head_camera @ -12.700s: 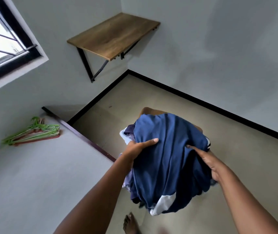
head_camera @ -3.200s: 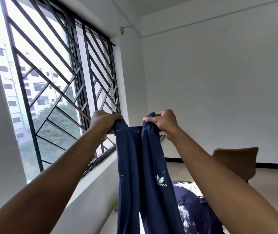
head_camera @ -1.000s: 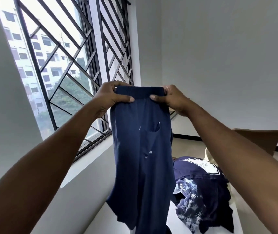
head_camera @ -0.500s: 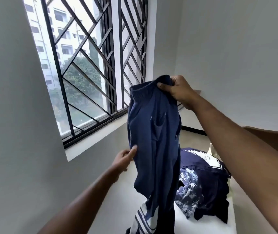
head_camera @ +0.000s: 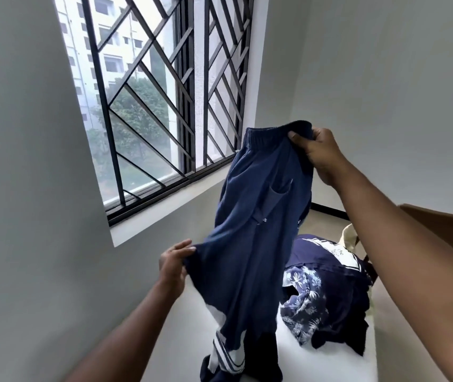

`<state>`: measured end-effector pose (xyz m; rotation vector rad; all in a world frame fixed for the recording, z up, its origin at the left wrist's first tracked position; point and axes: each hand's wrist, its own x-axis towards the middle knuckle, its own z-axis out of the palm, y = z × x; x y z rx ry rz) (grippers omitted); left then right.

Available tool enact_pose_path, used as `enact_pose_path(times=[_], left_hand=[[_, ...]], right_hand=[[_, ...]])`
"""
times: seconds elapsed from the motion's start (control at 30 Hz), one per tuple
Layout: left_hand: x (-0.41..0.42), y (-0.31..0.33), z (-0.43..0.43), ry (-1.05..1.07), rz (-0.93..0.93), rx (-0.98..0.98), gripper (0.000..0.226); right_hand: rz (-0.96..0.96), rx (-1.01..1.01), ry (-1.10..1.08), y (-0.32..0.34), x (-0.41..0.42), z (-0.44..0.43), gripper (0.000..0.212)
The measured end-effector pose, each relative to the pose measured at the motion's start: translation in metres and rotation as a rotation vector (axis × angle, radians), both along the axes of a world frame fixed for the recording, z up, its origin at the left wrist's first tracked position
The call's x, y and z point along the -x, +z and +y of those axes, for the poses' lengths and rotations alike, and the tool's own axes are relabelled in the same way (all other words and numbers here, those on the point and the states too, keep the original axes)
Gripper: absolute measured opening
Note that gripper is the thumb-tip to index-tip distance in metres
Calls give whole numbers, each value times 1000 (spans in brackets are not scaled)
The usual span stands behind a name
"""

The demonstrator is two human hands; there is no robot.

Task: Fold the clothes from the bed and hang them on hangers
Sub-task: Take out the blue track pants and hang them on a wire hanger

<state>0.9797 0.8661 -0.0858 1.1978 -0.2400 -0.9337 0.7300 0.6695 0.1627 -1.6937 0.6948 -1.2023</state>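
1. Fingers and thumb of the left hand pinch the side edge of the navy track pants.
2. Pants hang over the white bed, striped cuffs touching it.
3. Right hand, raised, has its fingers curled round the waistband.
4. Pile of navy clothes lies on the bed beyond.
5. Barred window stands behind.

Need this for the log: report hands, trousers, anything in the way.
Right hand grips trousers at waistband, held high. Left hand pinches their side edge lower down. Trousers unfolded, legs trailing onto bed. Clothes pile beside them, not blocking.
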Motion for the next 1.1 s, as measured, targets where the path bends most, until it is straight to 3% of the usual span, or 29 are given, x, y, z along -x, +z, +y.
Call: enact_pose_path(times=[0.07,0.13,0.3,0.4,0.53,0.7,0.87,0.97,1.1], left_hand=[[-11,6,9,14,-66,27,47],[-9,17,21,-29,-246,2,47],[-13,13,25,-67,-935,-313,14],[-12,-10,19,-246,-1101,-421,5],[21,-59,29,-549,-809,-432,7],[56,-137,63,-849,-444,-490,16],[74,-221,95,-1265,138,-653,26],[67,-252,92,-1387,235,-561,32],[47,-276,58,-1127,80,-555,32]], right_hand=[[-30,-21,-27,-2,7,-4,22],[-60,-26,-36,-1,11,-6,18],[-57,-80,61,-2,9,-5,25],[62,-152,142,-31,4,-2,28],[283,-277,239,-117,-8,10,16],[528,-495,339,-254,-8,28,16],[941,-864,718,-371,6,47,30],[1042,-952,808,-412,6,45,26],[1004,-926,680,-467,-6,12,35]])
